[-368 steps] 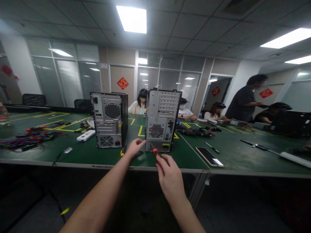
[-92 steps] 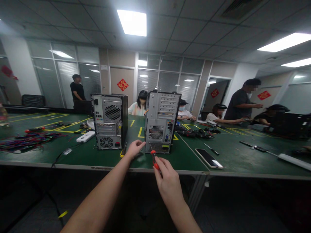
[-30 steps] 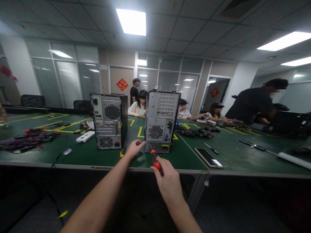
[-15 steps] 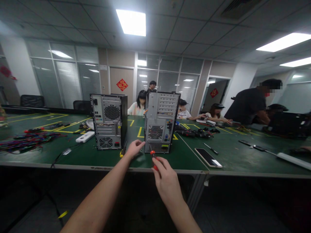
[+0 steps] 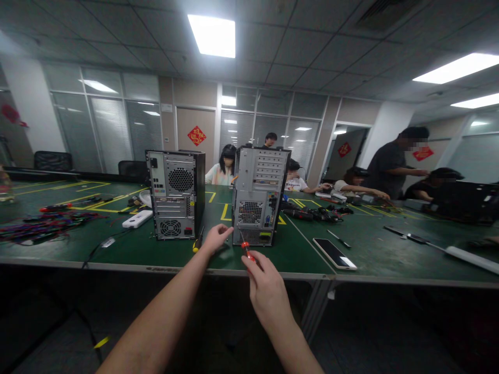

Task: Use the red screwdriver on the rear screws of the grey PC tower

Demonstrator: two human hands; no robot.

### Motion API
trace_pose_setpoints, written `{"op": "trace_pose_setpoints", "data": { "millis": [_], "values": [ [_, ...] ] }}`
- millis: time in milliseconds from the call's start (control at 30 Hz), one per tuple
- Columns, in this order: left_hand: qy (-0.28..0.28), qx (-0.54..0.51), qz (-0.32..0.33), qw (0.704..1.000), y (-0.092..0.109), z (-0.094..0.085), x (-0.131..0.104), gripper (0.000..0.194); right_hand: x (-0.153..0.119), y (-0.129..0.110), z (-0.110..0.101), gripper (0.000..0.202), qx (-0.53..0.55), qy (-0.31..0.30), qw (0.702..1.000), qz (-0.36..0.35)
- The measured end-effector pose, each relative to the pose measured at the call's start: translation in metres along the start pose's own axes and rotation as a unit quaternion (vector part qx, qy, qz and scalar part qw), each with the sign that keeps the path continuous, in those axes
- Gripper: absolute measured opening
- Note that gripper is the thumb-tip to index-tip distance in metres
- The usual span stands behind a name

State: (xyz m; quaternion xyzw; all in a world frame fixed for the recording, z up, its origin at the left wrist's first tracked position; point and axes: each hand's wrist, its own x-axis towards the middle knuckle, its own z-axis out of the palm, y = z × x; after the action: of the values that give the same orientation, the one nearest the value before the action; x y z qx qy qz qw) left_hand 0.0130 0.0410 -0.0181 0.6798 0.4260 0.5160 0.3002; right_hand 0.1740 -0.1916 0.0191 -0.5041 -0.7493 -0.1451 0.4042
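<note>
A red-and-black screwdriver (image 5: 245,249) is gripped in my right hand (image 5: 267,280), fingers wrapped about its handle. Its shaft points up at the lower rear panel of a grey computer tower (image 5: 255,179); I cannot tell whether the tip sits in a screw. My left hand (image 5: 217,239) is at the tower's lower left edge, fingertips touching or very near it, fingers partly stretched out and apart. A second computer tower (image 5: 175,197) stands upright to the left, its rear panel facing me. Between the towers lies a yellow-handled screwdriver (image 5: 197,244), close to my left wrist.
On the green table (image 5: 296,254), a phone (image 5: 333,253) and a thin dark tool (image 5: 338,238) lie right. Black cables (image 5: 317,213) are behind them. A wire heap (image 5: 47,226) and a white device (image 5: 137,218) lie left. Several people are across the table, one person (image 5: 392,161) standing.
My right fingers have shifted slightly around the screwdriver handle. My left hand stays put. In the background, the standing person at right has straightened up, and another person behind the tower has moved right.
</note>
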Motion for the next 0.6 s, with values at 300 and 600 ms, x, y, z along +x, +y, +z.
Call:
{"op": "trace_pose_setpoints", "data": {
  "millis": [300,600],
  "values": [
    [0.002,-0.009,-0.004,1.0,-0.0016,0.001,0.0012,0.051,0.0007,0.002,0.0037,0.038,-0.01,0.029,0.999,0.014],
    [0.0,-0.006,-0.008,1.0,0.0001,0.0008,0.0001,0.05,-0.0001,0.001,0.0066,0.027,0.017,0.045,0.997,0.057]
  ]
}}
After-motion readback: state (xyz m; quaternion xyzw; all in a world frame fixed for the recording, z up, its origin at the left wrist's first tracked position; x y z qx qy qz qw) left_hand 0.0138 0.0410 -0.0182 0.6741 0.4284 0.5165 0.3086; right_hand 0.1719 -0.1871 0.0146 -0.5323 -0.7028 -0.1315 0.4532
